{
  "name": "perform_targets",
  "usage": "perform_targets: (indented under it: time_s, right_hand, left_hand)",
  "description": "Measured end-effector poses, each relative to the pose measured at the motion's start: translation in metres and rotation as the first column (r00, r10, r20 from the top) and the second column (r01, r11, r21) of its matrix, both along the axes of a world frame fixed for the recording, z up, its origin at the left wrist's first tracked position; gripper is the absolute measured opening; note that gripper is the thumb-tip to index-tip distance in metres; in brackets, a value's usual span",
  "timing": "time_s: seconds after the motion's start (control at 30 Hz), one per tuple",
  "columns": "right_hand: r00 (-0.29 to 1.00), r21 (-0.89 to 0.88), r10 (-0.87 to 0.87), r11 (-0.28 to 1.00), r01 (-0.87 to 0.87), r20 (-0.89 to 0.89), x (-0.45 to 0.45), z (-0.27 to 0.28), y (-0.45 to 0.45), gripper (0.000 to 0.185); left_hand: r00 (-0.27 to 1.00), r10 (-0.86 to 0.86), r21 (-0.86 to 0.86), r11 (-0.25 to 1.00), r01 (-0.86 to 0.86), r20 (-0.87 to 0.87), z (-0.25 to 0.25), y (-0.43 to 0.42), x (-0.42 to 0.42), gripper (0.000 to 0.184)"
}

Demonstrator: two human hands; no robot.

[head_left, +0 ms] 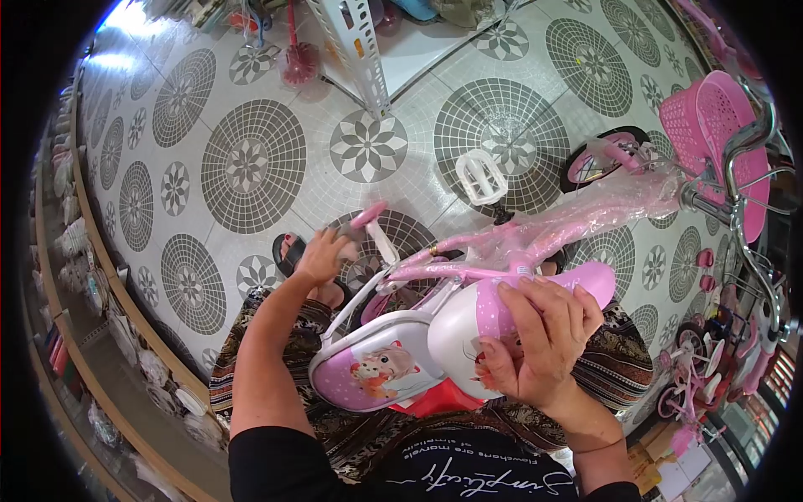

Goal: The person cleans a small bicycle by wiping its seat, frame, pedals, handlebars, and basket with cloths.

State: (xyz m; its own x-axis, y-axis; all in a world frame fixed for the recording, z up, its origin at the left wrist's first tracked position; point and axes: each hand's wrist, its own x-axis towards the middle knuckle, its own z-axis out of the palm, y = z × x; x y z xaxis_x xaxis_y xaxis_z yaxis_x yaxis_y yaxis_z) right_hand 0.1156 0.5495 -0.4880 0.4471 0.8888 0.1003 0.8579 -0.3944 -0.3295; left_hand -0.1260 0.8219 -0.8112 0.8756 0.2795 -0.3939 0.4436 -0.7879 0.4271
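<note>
A pink child's bicycle (477, 251) stands across my lap, its frame partly wrapped in clear plastic. My right hand (544, 335) rests spread over the pink and white saddle (460, 330), fingers on its top and thumb on its near side. Behind the saddle is a rear seat (368, 364) with a cartoon picture. My left hand (324, 255), slightly blurred, is beside the pink-tipped white footrest (378, 234); what its fingers hold, if anything, is too blurred to tell. A white pedal (481, 177) sticks out from the far side of the frame.
Pink basket (711, 125) and chrome handlebar (744, 192) are at the right. A white perforated metal post (360, 58) stands at the top. Shelves (92, 335) with packaged goods line the left. More small bicycles (690, 368) stand at the lower right on the patterned tile floor.
</note>
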Motion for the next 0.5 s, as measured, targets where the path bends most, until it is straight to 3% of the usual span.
perform_targets:
  time_s: [0.03,0.07,0.1,0.13,0.17,0.23,0.3,0.37,0.43,0.47,0.5]
  right_hand:
    - [1.0,0.002,0.0,1.0,0.0,-0.001,-0.001,0.0,0.0,0.049]
    - [1.0,0.006,-0.001,1.0,0.001,0.0,-0.001,-0.001,0.0,0.049]
    - [1.0,0.008,-0.001,1.0,0.001,0.006,0.0,-0.001,0.0,0.049]
    - [1.0,0.005,-0.001,1.0,0.001,0.006,0.0,-0.001,-0.001,0.049]
    - [1.0,0.0,-0.001,1.0,0.001,0.004,0.0,-0.001,0.0,0.049]
    - [1.0,-0.002,0.0,1.0,0.0,-0.002,-0.001,0.0,0.0,0.049]
    - [1.0,0.007,-0.011,1.0,0.011,0.001,-0.001,0.0,0.001,0.049]
    - [1.0,0.005,-0.009,1.0,0.009,0.006,0.001,-0.001,0.001,0.05]
    - [1.0,-0.007,-0.011,1.0,0.011,-0.005,-0.002,-0.001,-0.002,0.049]
    - [1.0,-0.005,-0.009,1.0,0.009,-0.007,-0.001,-0.001,-0.001,0.049]
    - [1.0,0.001,-0.007,1.0,0.007,-0.004,-0.001,-0.001,0.0,0.049]
  left_hand:
    - [0.981,0.135,-0.036,0.989,-0.141,-0.138,-0.02,0.001,-0.019,0.046]
    - [0.89,0.444,-0.213,0.864,-0.456,-0.104,-0.034,0.003,-0.02,0.046]
    - [0.699,0.704,-0.387,0.614,-0.688,-0.126,-0.048,0.007,-0.015,0.046]
    - [0.437,0.875,-0.529,0.275,-0.802,-0.208,-0.051,0.011,-0.004,0.047]
    - [0.481,0.822,-0.726,0.126,-0.676,-0.305,-0.056,0.015,0.01,0.053]
    - [0.375,0.683,-0.651,-0.194,-0.734,-0.627,-0.056,0.005,0.046,0.051]
    - [0.387,0.476,-0.558,-0.296,-0.775,-0.79,-0.053,0.021,0.068,0.05]
    - [0.474,0.242,-0.523,-0.214,-0.825,-0.847,-0.055,0.036,0.078,0.05]
    - [0.666,0.418,-0.635,0.234,-0.736,-0.618,-0.053,0.03,0.098,0.053]
    - [0.76,0.451,-0.611,0.456,-0.647,-0.468,-0.05,0.034,0.11,0.055]
    - [0.905,0.347,-0.45,0.786,-0.424,-0.246,-0.085,0.042,0.118,0.045]
